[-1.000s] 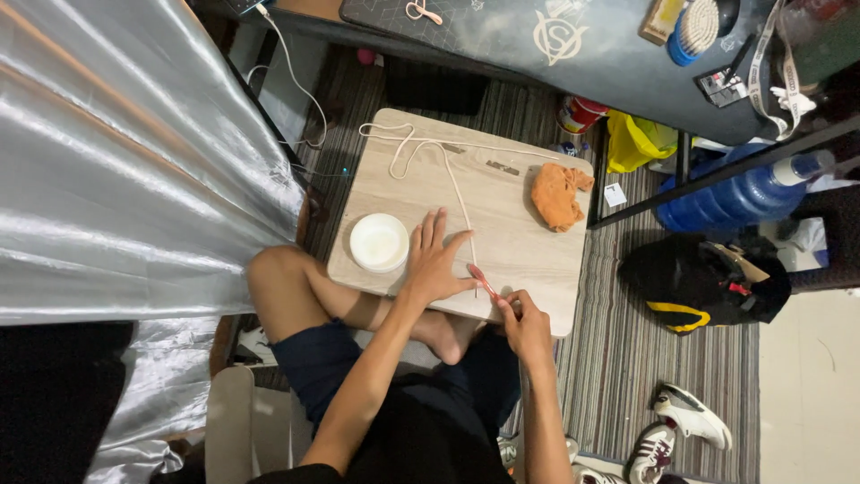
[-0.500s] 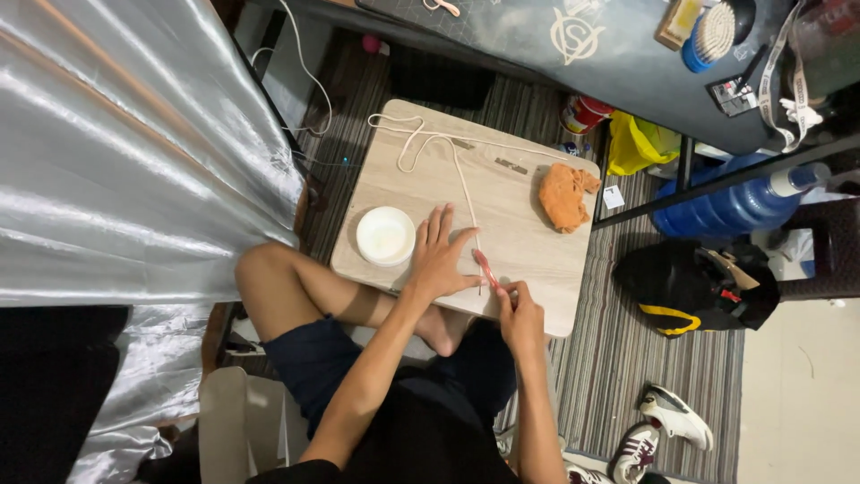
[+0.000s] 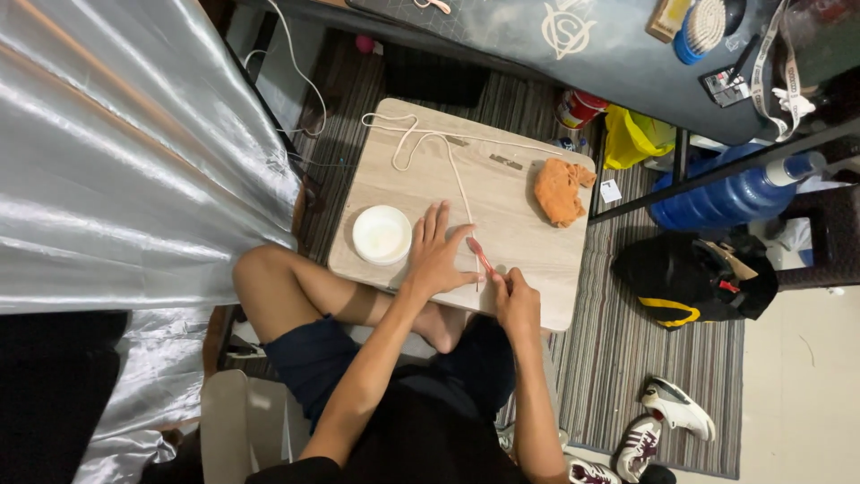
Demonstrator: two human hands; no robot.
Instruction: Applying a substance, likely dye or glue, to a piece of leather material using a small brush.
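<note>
- I'm looking down on silver curtain fabric (image 3: 116, 152) filling the left side, striped rug (image 3: 627, 358) underneath everything.
- Low wooden table (image 3: 528, 242) is sitting in front of the crossed legs; that's the work surface.
- Blue water jug (image 3: 717, 193) and black bag (image 3: 690, 278) are lying right of the table, well apart from the work. Ignoring them.
- Orange cloth (image 3: 560, 190) is resting on the table's right part, white round lid (image 3: 382, 235) on its left part, just beside the left hand.
- Left hand (image 3: 439, 260) is lying flat on the tabletop, fingers spread and released, pinning the cord rather than gripping it.
- Right hand (image 3: 515, 300) is sitting at the near table edge, fingers pinched on a small red tool (image 3: 481, 255); looks like a thin handle, exact kind too small to tell.
- White cord (image 3: 430, 143) is running from a loop at the far edge down toward the two hands, ending near the tool tip.
- My judgement on doing this well: I'm keeping the left palm pressing the cord close to the tool so it isn't sliding, and working the tip in short strokes, away from the left fingertips.
- Risk as I'm reading it: slack in the cord twisting under the palm; keeping it straight helps.
</note>
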